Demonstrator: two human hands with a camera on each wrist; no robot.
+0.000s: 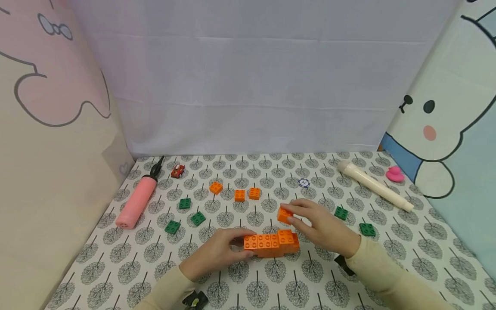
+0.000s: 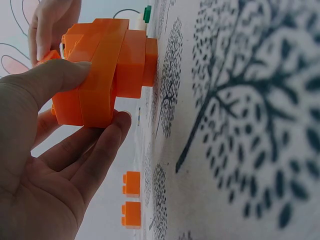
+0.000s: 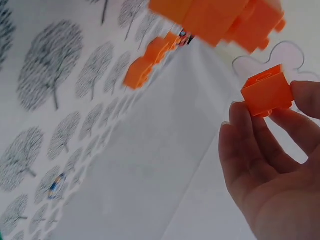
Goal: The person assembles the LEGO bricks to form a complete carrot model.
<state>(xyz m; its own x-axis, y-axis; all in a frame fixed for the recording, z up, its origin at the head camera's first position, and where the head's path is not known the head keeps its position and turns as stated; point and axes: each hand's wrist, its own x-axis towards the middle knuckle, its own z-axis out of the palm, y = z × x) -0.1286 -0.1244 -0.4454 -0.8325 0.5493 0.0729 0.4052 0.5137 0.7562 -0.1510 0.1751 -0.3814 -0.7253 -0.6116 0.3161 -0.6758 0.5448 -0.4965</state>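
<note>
Head view: the left hand (image 1: 218, 249) grips one stepped orange plastic block row (image 1: 267, 246); just beyond, the right hand (image 1: 323, 224) pinches one square orange plastic brick (image 1: 284, 216), apart. Stacking seems the step; lining both up looks due. Past the row: five green plastic bricks (image 1: 198, 218), then three loose orange bricks (image 1: 239, 195).

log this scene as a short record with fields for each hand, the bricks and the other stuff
left hand: grips the left end of the joined orange bricks
right hand: pinches a single orange brick, apart from the joined ones
loose orange bricks: three, beyond the joined ones
green bricks: five; three left, two right
far left: pink pump, red toy car
far middle: blue-and-white chip
far right: cream stick, pink duck
</note>
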